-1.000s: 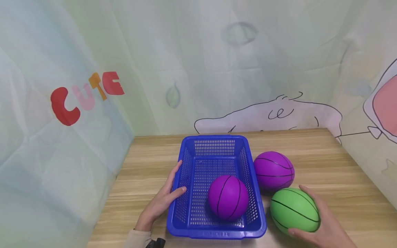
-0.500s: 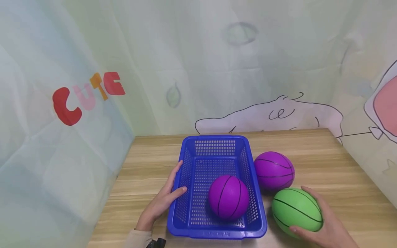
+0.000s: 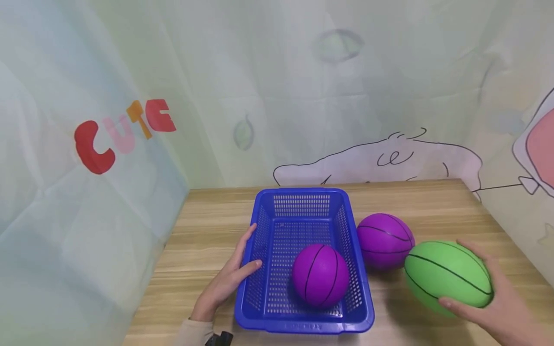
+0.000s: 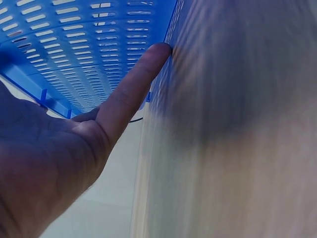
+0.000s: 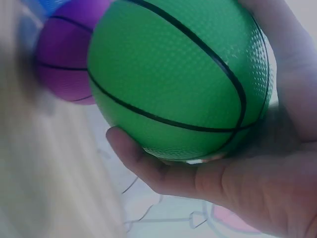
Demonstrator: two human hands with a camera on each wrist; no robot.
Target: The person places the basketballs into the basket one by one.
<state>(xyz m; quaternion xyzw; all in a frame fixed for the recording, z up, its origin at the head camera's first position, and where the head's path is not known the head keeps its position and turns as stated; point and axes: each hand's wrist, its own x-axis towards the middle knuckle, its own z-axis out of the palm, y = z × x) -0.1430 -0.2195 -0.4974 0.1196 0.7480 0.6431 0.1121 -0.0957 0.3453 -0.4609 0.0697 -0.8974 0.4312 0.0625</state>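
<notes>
The green ball [image 3: 447, 275] is in my right grip [image 3: 502, 300], curled round it, seemingly mid-carry and needing a steady hold next, clear of the outer purple ball [image 3: 384, 241] just to that grip's left, while my left grip [image 3: 226, 281] pinches the blue basket [image 3: 303, 327], 1 inner purple ball [image 3: 321, 276] inside.

The green ball [image 3: 447, 275] and both purple balls [image 3: 321, 275] [image 3: 384, 241] are black-lined, the basket [image 3: 304, 327] plain blue.

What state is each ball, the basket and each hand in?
Blue basket: upright, holding one ball
Inner purple ball: resting in the basket
Outer purple ball: outside, beside the basket
Green ball: gripped, apparently off the table
Left hand: gripping the basket's side
Right hand: holding the green ball
</notes>
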